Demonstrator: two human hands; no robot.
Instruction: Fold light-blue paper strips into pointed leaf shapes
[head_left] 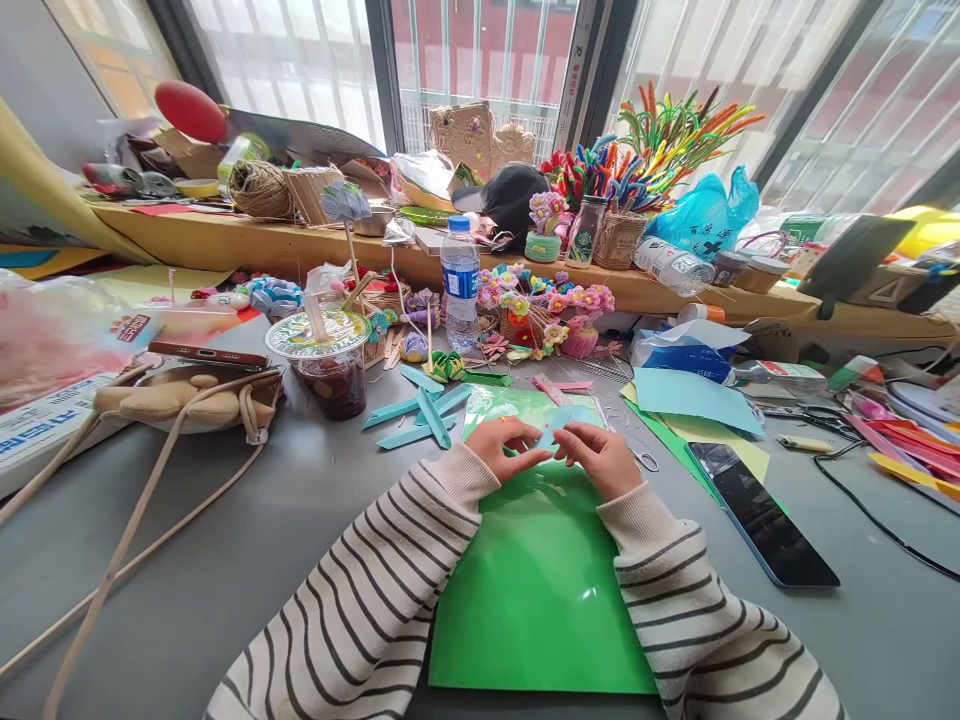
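Note:
My left hand (508, 446) and my right hand (600, 458) rest side by side on a glossy green sheet (536, 590) lying on the grey table. Between their fingertips both hands pinch a small light-blue paper piece (556, 427). Both sleeves are cream with dark stripes. Several folded light-blue paper strips (422, 411) lie just left of and beyond my left hand. A small pair of scissors (642, 455) lies right beside my right hand.
A black phone (759, 514) lies to the right on coloured papers (694, 400). A sealed drink cup (330, 360), a water bottle (460, 283), paper flowers (551, 310) and craft clutter fill the far side. A beige bag with long straps (187, 400) sits left.

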